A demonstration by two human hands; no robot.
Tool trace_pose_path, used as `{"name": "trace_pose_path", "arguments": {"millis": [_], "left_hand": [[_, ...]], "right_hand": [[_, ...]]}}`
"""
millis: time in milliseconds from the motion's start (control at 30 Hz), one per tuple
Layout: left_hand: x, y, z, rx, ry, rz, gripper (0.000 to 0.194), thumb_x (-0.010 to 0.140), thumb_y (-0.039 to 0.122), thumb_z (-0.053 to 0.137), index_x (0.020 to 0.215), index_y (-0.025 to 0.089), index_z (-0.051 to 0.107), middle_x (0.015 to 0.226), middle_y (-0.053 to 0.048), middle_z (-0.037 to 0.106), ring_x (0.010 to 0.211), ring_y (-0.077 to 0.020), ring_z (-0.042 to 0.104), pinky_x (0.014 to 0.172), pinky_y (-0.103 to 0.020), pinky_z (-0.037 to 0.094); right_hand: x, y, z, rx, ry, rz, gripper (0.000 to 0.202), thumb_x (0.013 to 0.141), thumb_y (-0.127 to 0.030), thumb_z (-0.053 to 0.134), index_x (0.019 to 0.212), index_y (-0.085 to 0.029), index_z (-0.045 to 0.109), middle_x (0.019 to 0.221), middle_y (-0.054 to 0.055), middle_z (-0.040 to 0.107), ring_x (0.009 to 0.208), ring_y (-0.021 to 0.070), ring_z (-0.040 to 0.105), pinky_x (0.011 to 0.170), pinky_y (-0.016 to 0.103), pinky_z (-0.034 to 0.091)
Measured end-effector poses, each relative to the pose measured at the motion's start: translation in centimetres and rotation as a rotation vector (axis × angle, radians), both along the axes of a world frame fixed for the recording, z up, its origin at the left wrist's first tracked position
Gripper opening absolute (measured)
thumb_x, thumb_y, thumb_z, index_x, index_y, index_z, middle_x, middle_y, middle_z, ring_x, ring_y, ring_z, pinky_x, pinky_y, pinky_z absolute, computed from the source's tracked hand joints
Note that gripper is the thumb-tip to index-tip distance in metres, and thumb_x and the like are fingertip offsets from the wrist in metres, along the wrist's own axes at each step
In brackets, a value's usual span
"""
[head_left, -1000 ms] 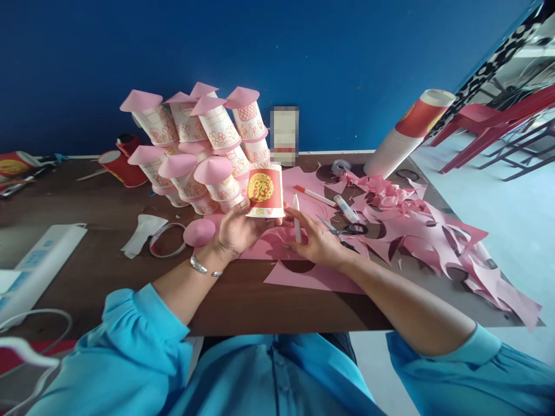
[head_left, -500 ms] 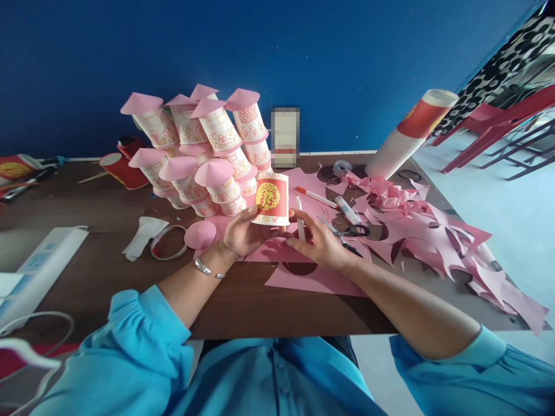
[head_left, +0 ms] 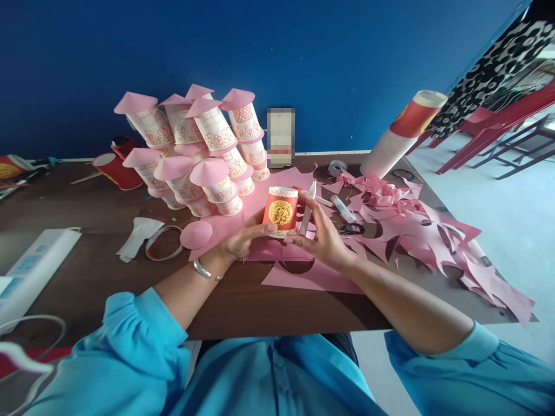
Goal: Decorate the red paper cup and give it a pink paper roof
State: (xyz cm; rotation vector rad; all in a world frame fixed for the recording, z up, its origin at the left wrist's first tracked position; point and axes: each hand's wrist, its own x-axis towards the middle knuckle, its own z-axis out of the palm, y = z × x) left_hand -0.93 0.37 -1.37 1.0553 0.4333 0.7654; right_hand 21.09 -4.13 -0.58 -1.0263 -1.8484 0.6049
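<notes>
A paper cup [head_left: 281, 209] with a red band, a yellow round emblem and small drawings on its white edges is held over the pink paper. My left hand [head_left: 245, 237] grips its left side, thumb along the lower front. My right hand [head_left: 323, 234] touches the cup's right side with thumb and fingertips. Also in that hand is a white marker [head_left: 308, 209], tip upward, beside the cup. Just behind and left stand stacked cup towers [head_left: 217, 130] with pink cone roofs and flower drawings. A loose pink cone [head_left: 196, 236] lies left of my left hand.
Pink paper scraps [head_left: 425, 231] cover the right side, with a glue stick [head_left: 343, 209] and scissors [head_left: 352, 229] near my right hand. A tall stack of cups [head_left: 390, 147] leans at the back right. A tape roll [head_left: 165, 242] and power strip [head_left: 39, 271] lie left.
The cup has moved lower and slightly right, and its top edge now shows. My left thumb has shifted to its lower front. The marker has risen and leans more to the right.
</notes>
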Motion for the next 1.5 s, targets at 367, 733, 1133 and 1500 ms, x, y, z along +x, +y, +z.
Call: {"name": "trace_pose_path", "arguments": {"millis": [367,733,1133,1500], "left_hand": [[0.7,-0.1,0.4,0.047,0.115,0.173,0.059,0.078,0.039,0.092,0.126,0.018,0.065,0.112,-0.011,0.078,0.106,-0.0311,0.075,0.086,-0.040,0.058],[1.1,-0.8,2.0,0.150,0.292,0.169,0.066,0.080,0.049,0.088,0.133,0.022,0.059,0.127,-0.010,0.071,0.117,-0.0312,0.067,0.090,-0.041,0.057],[1.7,-1.0,2.3,0.250,0.551,0.314,0.078,0.067,0.056,0.093,0.122,0.018,0.051,0.128,-0.013,0.066,0.118,-0.0325,0.065,0.092,-0.042,0.056],[0.9,-0.7,1.3,0.019,0.088,0.079,0.039,0.085,0.033,0.085,0.120,0.027,0.070,0.112,-0.002,0.076,0.110,-0.0259,0.071,0.107,-0.047,0.054]], "right_hand": [[0.1,-0.6,1.7,0.222,0.028,-0.088,0.066,0.099,-0.047,0.074,0.155,-0.029,0.045,0.128,0.012,0.072,0.118,0.0292,0.073,0.100,0.049,0.064],[0.3,-2.3,3.7,0.613,-0.159,-0.097,0.043,0.108,-0.030,0.053,0.150,-0.024,0.057,0.099,0.006,0.073,0.076,0.0186,0.070,0.067,0.033,0.059],[-0.2,-2.2,3.5,0.670,-0.144,-0.127,0.028,0.095,-0.011,0.066,0.122,-0.019,0.066,0.090,0.005,0.077,0.076,0.0198,0.076,0.067,0.032,0.064],[-0.3,-2.3,4.3,0.723,-0.174,-0.115,0.027,0.097,-0.013,0.066,0.122,-0.020,0.063,0.090,0.005,0.078,0.074,0.0191,0.076,0.062,0.031,0.064]]}}
